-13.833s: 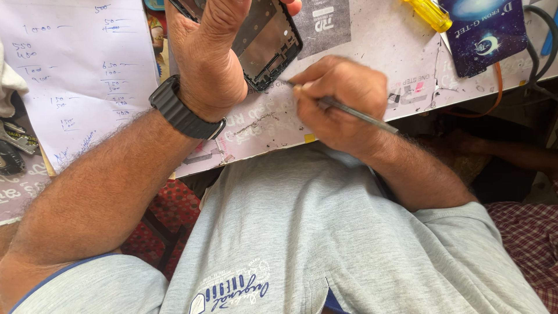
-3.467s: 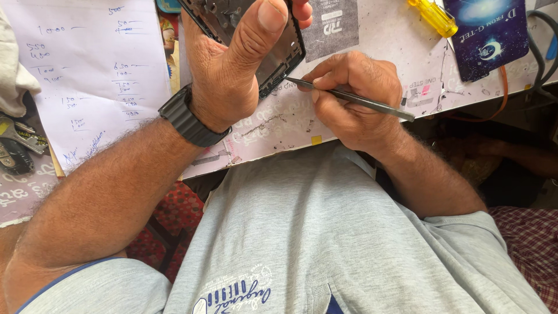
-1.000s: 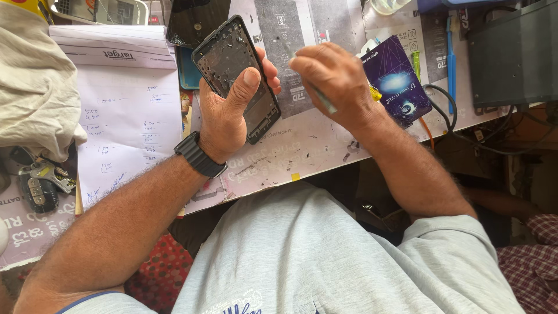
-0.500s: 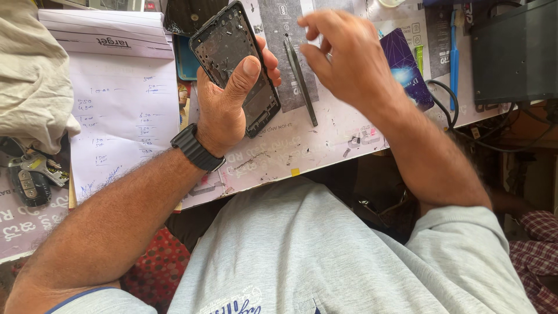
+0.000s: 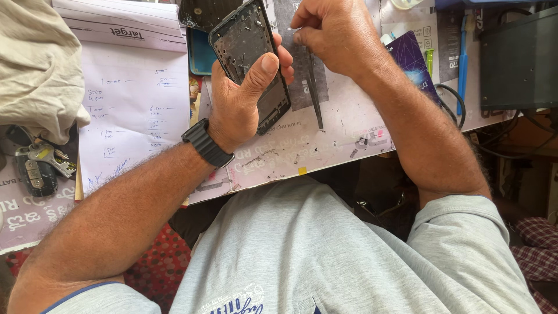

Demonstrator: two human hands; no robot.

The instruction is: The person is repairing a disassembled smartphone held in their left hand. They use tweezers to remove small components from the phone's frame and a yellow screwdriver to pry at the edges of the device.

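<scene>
At the upper left of the frame lay a crumpled beige cloth [image 5: 35,64], with a bunch of keys [image 5: 40,160] below it at the left edge. Right of these, a sheet of handwritten paper [image 5: 133,110] covered the table [image 5: 349,134]. Toward the upper middle, the left hand [image 5: 241,104], a black watch [image 5: 206,142] on its wrist, was wrapped around an opened phone frame [image 5: 250,61], thumb across its face. Just to the right, the right hand [image 5: 334,35] had its fingers curled narrow, resting at the top of slim tweezers [image 5: 314,93] lying on the table. Farther right sat a purple card [image 5: 410,61], a blue pen [image 5: 463,64] and a dark box [image 5: 517,58].
</scene>
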